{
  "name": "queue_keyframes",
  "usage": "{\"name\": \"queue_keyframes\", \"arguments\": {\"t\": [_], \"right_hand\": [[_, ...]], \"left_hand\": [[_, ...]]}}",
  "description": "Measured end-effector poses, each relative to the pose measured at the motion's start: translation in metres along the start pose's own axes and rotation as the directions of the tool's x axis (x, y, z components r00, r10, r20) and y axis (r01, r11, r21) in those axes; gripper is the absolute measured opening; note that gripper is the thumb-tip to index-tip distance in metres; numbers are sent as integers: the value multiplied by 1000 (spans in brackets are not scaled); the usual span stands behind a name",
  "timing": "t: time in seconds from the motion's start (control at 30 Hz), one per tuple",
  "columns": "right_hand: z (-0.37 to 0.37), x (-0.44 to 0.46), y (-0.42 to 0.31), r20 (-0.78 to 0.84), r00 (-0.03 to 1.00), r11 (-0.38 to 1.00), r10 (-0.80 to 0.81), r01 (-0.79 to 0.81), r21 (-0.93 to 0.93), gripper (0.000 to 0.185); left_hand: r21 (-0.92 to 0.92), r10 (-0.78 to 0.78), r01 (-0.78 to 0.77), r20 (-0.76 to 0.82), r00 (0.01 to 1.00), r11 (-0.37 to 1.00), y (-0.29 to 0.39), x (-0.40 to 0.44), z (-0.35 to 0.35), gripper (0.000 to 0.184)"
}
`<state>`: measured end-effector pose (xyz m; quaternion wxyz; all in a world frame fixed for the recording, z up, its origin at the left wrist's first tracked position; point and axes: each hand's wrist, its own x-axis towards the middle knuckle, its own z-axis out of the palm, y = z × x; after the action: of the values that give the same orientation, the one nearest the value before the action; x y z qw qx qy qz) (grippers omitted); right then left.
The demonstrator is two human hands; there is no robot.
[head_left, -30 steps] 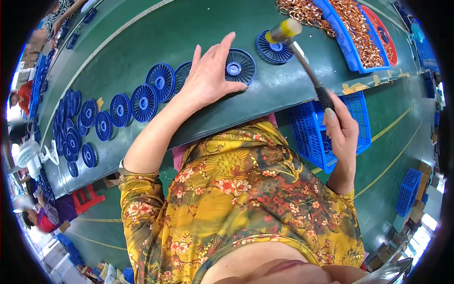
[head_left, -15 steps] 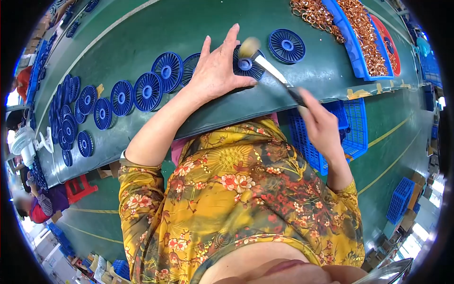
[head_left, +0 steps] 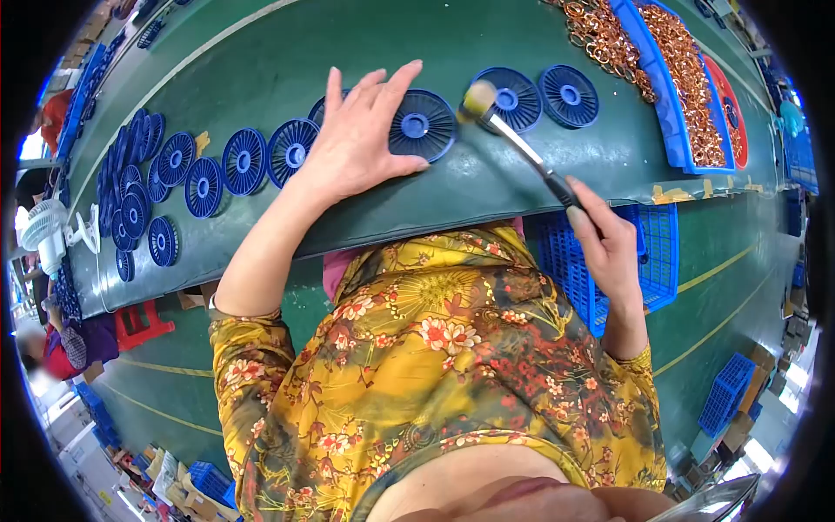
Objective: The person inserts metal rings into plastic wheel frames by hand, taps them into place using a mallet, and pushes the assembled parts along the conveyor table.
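My left hand [head_left: 358, 139] lies over the table with fingers stretched out, its thumb and forefinger about the left side of a blue slotted plastic disc [head_left: 422, 126]. The hand partly hides another blue disc [head_left: 317, 110]. In my right hand [head_left: 606, 237] is a brush [head_left: 520, 142], gripped by its black handle. The brush's pale bristles, blurred, are between the disc beside my left hand and a second disc [head_left: 506, 100]. A third disc [head_left: 570, 96] lies flat just to the right.
More blue discs [head_left: 244, 162] run leftward into a pile. A blue tray [head_left: 648, 74] of copper-coloured rings stands at right, beside loose rings [head_left: 606, 39] and a red tray [head_left: 739, 143]. Below the table edge is a blue crate [head_left: 661, 252]. A white fan [head_left: 45, 233] is at left.
My left hand has moved left to another disc. The brush has come off the disc it was over, and that disc now sits to the right of the bristles. The view has shifted slightly.
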<state>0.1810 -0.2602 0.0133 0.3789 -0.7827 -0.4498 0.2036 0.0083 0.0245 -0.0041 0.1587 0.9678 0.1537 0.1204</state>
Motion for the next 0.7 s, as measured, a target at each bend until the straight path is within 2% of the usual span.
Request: {"name": "queue_keyframes", "arguments": {"t": [0.07,0.17,0.23,0.3,0.33,0.43,0.47,0.5,0.53,0.6,0.63,0.7], "right_hand": [[-6,0,-13,-107,994,999,-30,34,30,34],[-1,-2,-20,-144,980,990,-135,139,19,37],[14,6,-7,-130,928,934,-349,334,-127,38],[25,9,-3,101,994,982,-42,60,-179,39],[28,8,1,43,987,975,-155,160,-152,39],[19,10,-19,-14,978,972,-208,205,-110,37],[24,14,-22,-87,963,965,-255,248,-85,36],[28,19,-16,-34,969,962,-246,240,-129,36],[32,27,-6,17,971,955,-238,237,-176,36],[29,30,-10,63,982,944,-177,187,-270,35],[23,35,-13,67,978,948,-197,207,-242,35],[20,28,-16,87,978,966,-188,200,-163,35]], "left_hand": [[-33,17,-19,-51,999,999,4,3,7,105],[-59,-8,4,-77,997,998,8,4,11,109],[-79,-25,20,-69,997,997,8,3,10,110],[-114,-51,44,-55,997,993,8,2,10,111],[-138,-63,57,-41,997,989,6,2,11,112],[-168,-84,74,-48,995,983,5,3,12,113],[-162,-79,68,-63,995,984,4,4,13,113],[-157,-72,59,-78,994,986,4,4,13,113],[-188,-112,114,22,993,976,5,4,6,113],[-49,-40,38,-31,999,998,0,-3,-4,114],[28,-12,14,-66,998,1000,-7,-5,-10,114],[54,-64,67,-49,997,996,-22,-19,-26,116]]}}
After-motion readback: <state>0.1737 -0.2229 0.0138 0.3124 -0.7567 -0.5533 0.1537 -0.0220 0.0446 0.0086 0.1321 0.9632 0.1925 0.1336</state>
